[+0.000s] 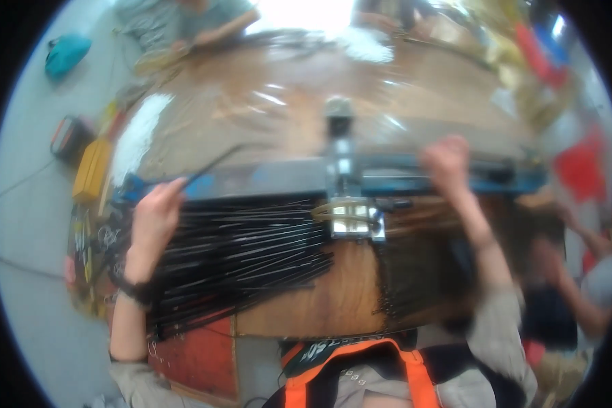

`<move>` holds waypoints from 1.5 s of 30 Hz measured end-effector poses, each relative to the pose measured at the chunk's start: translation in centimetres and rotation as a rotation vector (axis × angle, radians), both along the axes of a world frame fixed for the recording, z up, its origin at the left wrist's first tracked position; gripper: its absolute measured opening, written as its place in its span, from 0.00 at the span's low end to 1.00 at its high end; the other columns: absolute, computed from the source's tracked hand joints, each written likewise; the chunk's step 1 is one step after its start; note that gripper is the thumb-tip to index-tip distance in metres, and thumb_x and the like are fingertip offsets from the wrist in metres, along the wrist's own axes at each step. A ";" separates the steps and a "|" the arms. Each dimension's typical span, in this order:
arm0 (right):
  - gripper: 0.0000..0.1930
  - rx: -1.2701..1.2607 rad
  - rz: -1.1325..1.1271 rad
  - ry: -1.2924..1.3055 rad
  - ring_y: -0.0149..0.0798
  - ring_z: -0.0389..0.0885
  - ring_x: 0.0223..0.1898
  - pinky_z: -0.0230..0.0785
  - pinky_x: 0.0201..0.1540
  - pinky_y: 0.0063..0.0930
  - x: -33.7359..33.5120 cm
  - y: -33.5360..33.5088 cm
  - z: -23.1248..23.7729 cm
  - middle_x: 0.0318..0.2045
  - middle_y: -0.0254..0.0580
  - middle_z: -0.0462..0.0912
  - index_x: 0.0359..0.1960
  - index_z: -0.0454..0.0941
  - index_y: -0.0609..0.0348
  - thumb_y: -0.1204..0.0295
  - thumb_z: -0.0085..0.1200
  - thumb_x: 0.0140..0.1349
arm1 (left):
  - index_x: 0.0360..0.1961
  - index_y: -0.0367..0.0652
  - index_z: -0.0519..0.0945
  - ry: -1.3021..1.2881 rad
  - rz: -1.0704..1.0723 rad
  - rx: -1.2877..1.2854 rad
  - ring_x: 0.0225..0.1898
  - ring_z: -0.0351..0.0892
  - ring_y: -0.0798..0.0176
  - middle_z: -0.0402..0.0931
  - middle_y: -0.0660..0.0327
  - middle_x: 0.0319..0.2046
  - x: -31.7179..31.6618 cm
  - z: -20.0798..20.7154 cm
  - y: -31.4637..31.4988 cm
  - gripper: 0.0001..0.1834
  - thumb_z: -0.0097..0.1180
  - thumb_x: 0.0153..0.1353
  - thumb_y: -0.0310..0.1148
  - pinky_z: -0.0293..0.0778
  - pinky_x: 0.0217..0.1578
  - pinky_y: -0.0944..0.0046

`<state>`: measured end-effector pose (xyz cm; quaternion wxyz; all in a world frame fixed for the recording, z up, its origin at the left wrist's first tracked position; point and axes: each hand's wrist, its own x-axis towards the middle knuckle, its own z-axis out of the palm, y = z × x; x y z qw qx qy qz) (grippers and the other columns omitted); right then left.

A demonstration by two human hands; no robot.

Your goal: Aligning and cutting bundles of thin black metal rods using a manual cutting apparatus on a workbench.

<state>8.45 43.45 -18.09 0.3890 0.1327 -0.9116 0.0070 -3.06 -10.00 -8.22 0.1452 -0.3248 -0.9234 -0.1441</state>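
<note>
My left hand (pixel 158 212) is closed around one end of a thin black rod (pixel 214 163), which slants up to the right and bends near its far end. Below and to the right of that hand lies a wide bundle of black rods (pixel 245 251). A metal clamping device (pixel 357 221) with tubing stands mid-table on a long grey and blue rail (pixel 272 178). My right hand (pixel 449 166), blurred, is a closed fist over the rail's right part; whatever it may hold cannot be made out.
A dark pile (pixel 428 265), seemingly more rods, lies right of the bare wooden tabletop (pixel 347 279). Clear sheeting (pixel 251 102) covers the far table. Two people sit across it, and another person's hand (pixel 547 262) is at the right. A yellow box (pixel 92 170) stands left.
</note>
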 end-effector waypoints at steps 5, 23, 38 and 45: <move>0.02 0.057 -0.253 0.003 0.51 0.76 0.35 0.65 0.45 0.44 7.6 9.8 1.6 0.26 0.44 0.78 0.29 0.80 0.57 0.77 0.57 0.54 | 0.43 0.47 0.81 0.034 -0.435 0.014 0.32 0.78 0.46 0.75 0.53 0.28 -3.0 -3.6 11.3 0.09 0.55 0.62 0.29 0.76 0.31 0.50; 0.01 -0.116 -0.383 -0.091 0.52 0.74 0.38 0.65 0.44 0.43 8.2 13.1 -2.1 0.32 0.48 0.76 0.33 0.76 0.63 0.79 0.54 0.60 | 0.26 0.43 0.73 -0.093 -0.385 0.275 0.32 0.76 0.45 0.73 0.53 0.26 -3.0 -7.8 18.8 0.10 0.62 0.58 0.33 0.72 0.33 0.49; 0.13 -0.165 -0.246 -0.004 0.53 0.76 0.54 0.64 0.60 0.48 7.6 3.6 0.2 0.45 0.47 0.83 0.46 0.83 0.58 0.77 0.59 0.59 | 0.27 0.44 0.73 0.064 -0.322 0.290 0.33 0.73 0.44 0.70 0.55 0.29 -2.6 -8.7 19.3 0.11 0.65 0.54 0.33 0.70 0.31 0.48; 0.13 -0.223 -0.024 -0.123 0.49 0.78 0.52 0.63 0.57 0.43 9.7 -2.5 -0.5 0.42 0.42 0.86 0.47 0.83 0.58 0.75 0.61 0.59 | 0.31 0.44 0.77 -0.053 -0.285 0.034 0.29 0.79 0.40 0.78 0.49 0.23 -3.3 -8.0 20.1 0.09 0.53 0.65 0.37 0.73 0.29 0.45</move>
